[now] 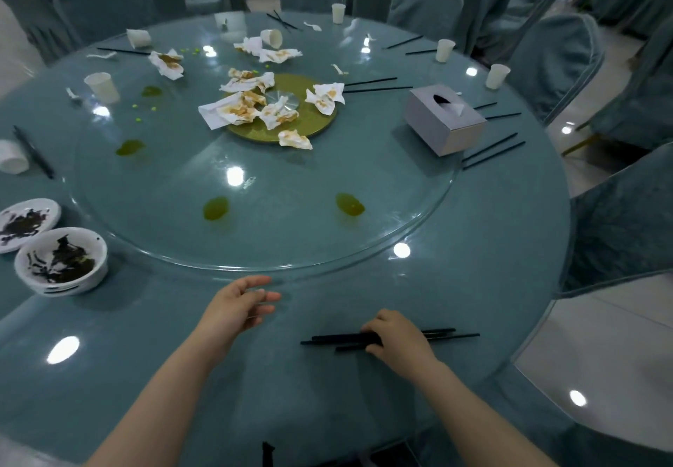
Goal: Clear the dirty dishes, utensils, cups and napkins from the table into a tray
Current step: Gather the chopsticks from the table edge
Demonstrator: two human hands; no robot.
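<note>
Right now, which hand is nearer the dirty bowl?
Left. The left hand hovers just right of the dirty bowl; the right hand grips chopsticks farther right.

left hand (238,304): relaxed, open | right hand (398,339): fingers apparently curled, gripping

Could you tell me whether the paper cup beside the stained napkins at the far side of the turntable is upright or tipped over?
Tipped over: the paper cup lies sideways, its open mouth facing right.
</note>
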